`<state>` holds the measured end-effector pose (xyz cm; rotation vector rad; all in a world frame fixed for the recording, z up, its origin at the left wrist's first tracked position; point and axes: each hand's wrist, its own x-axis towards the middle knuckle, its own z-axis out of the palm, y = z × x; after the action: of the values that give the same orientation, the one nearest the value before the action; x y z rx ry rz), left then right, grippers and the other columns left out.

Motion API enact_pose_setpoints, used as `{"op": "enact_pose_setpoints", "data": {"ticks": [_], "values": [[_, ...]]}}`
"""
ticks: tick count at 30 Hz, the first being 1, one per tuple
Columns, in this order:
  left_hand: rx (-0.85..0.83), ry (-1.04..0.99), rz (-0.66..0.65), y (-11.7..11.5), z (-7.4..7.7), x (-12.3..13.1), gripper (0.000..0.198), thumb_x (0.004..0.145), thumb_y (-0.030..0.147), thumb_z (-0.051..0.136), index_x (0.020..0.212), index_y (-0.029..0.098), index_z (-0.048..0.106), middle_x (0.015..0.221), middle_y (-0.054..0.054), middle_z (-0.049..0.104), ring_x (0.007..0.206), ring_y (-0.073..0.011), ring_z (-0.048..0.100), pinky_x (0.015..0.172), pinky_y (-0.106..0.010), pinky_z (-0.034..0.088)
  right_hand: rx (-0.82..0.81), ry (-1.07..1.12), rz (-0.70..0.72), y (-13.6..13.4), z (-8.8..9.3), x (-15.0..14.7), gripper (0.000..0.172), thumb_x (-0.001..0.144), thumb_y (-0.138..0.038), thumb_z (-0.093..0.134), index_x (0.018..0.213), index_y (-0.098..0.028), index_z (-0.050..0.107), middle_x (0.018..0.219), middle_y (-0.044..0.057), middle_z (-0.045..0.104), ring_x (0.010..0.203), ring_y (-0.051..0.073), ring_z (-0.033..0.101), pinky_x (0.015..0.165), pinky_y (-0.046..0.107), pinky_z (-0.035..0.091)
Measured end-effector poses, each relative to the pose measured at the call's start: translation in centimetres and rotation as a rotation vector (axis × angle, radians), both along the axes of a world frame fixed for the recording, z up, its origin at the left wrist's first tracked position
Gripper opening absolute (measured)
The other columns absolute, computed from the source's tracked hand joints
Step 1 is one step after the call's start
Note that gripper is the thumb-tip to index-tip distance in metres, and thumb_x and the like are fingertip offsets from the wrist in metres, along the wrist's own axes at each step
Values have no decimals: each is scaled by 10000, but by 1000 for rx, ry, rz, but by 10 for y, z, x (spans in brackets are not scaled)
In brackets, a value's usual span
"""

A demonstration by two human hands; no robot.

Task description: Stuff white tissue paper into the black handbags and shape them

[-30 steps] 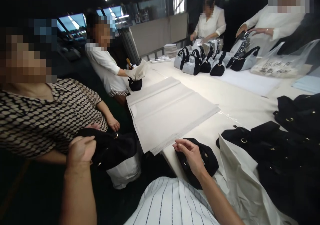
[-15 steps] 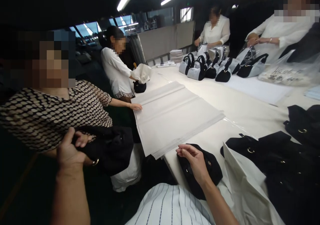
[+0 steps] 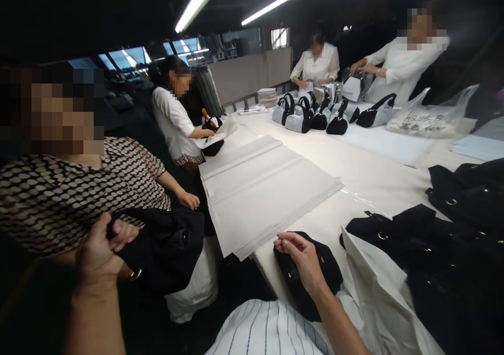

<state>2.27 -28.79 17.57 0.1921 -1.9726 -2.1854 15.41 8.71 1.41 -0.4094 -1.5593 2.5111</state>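
Note:
At the lower left, my left hand point(image 3: 104, 250) is closed around part of a black fabric bag point(image 3: 169, 250), which hangs beside the table with a gold ring showing. My right hand point(image 3: 301, 255) is above a second black bag point(image 3: 328, 276) at the table's near edge. Its thumb and fingertips come together in a loose pinch, and I see nothing between them. Whether this hand touches the bag is unclear. A stack of large pale sheets point(image 3: 268, 187) lies just beyond it.
Crumpled pale paper point(image 3: 378, 276) and a pile of black bags point(image 3: 409, 229) lie on the right. Beside me stands a person in a patterned shirt point(image 3: 134, 187). Across the table point(image 3: 354, 187), co-workers handle grey-and-black handbags point(image 3: 299, 118) near a marked clear plastic bag point(image 3: 425, 118).
The view has shifted a little. The neighbour's hand has come off the pale sheets. At the far left corner, a co-worker has lowered a pale sheet around a black bag. My grips look the same.

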Motion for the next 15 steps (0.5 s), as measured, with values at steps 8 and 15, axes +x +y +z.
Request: {"op": "enact_pose_setpoints", "data": {"ticks": [8, 15], "values": [[137, -24, 46, 6, 1, 8, 411, 873, 358, 442, 524, 177, 326, 340, 72, 222, 360, -69, 149, 492, -225, 291, -16, -3, -4, 1, -3, 3, 333, 747, -447, 767, 919, -164, 736, 851, 91, 742, 777, 175, 657, 800, 314, 518], [113, -43, 7, 12, 1, 10, 418, 883, 334, 411, 507, 169, 334, 336, 63, 218, 350, -63, 178, 494, -220, 297, -20, 4, -3, -1, -3, 2, 331, 749, -452, 765, 919, -169, 740, 851, 89, 743, 770, 173, 657, 801, 316, 517]]}}
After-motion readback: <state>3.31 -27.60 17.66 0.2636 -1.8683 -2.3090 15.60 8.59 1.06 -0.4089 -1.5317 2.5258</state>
